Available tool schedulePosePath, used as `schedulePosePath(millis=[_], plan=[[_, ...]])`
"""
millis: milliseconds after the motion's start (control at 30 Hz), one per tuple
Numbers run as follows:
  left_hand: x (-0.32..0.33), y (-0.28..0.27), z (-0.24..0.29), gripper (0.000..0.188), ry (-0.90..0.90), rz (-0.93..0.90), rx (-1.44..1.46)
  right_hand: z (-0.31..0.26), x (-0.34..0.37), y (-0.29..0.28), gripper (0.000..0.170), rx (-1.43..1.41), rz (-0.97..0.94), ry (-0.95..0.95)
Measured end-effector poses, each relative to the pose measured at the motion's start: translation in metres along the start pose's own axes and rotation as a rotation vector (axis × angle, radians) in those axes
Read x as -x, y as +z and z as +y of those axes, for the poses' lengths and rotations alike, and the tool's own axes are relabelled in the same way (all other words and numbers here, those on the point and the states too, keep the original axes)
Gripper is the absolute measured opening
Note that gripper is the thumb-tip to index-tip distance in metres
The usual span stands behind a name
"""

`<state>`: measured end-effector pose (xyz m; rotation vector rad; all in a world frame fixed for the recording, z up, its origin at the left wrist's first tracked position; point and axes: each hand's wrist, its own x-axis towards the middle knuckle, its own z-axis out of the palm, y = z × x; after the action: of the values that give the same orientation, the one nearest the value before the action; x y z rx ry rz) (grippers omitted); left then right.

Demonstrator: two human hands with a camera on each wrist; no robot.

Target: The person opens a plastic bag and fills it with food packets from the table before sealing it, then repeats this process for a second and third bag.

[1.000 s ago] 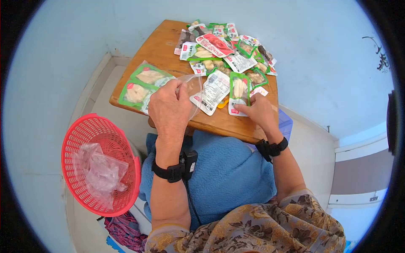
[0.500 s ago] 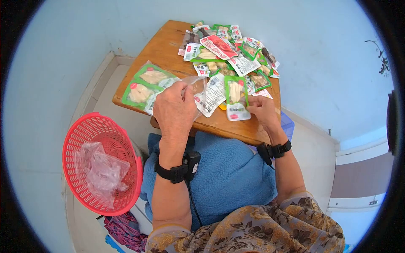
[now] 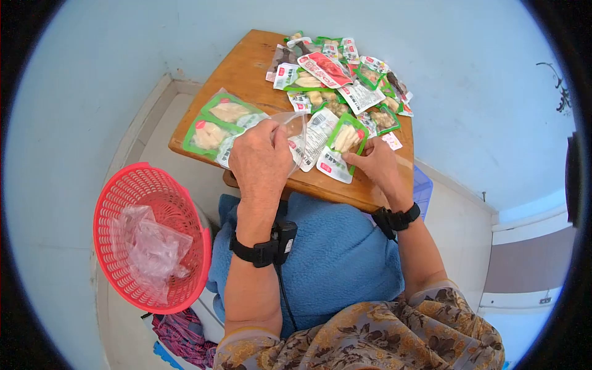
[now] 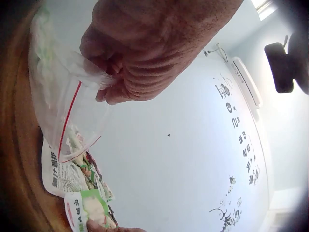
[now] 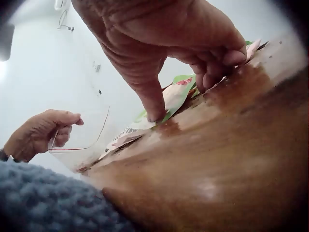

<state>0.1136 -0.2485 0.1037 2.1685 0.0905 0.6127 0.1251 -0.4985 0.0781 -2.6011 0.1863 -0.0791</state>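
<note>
My left hand (image 3: 262,161) pinches the edge of a clear zip bag (image 4: 72,104), whose red seal line shows in the left wrist view. Two green-framed snack packets (image 3: 229,111) with pale food lie side by side in the bag, at the table's left. My right hand (image 3: 380,165) grips another green-and-white packet (image 3: 346,139) by its right edge, the thumb on its face. That packet lies slanted, its white end towards me, and overlaps a white printed packet (image 3: 317,131). In the right wrist view it is low over the wooden table top, partly behind my thumb.
A pile of mixed snack packets (image 3: 364,92) covers the back right of the wooden table (image 3: 237,68). A red basket (image 3: 206,259) with crumpled clear bags (image 3: 154,243) stands at lower left. Blue fleece (image 3: 333,246) covers my lap, and a purple crate (image 3: 422,191) shows beyond the table's right edge.
The packet in my right hand has shifted and turned, its white end swinging left towards the bag. My left hand keeps its hold on the zip bag. The head view has moved slightly.
</note>
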Motion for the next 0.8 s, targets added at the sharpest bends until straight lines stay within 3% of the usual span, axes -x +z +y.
schedulePosePath(millis=[200, 267, 500, 567, 800], plan=[[-0.001, 0.001, -0.001, 0.014, 0.0, -0.007, 0.006, 0.021, -0.014, 0.019, 0.025, -0.449, 0.022, 0.017], [0.0, 0.001, -0.001, 0.014, -0.005, -0.017, -0.002, 0.02, -0.016, 0.021, 0.013, -0.887, 0.012, -0.047], [0.0, 0.002, -0.002, 0.014, 0.013, 0.007, 0.035, -0.022, 0.008, -0.013, 0.005, -0.877, 0.095, -0.127], [0.0, 0.003, -0.002, 0.014, 0.017, 0.005, 0.032, -0.034, 0.015, -0.027, 0.005, -0.625, -0.137, -0.2], [0.001, 0.003, -0.007, 0.017, 0.051, 0.017, 0.024, -0.048, 0.012, -0.007, 0.011, -0.729, -0.418, -0.181]])
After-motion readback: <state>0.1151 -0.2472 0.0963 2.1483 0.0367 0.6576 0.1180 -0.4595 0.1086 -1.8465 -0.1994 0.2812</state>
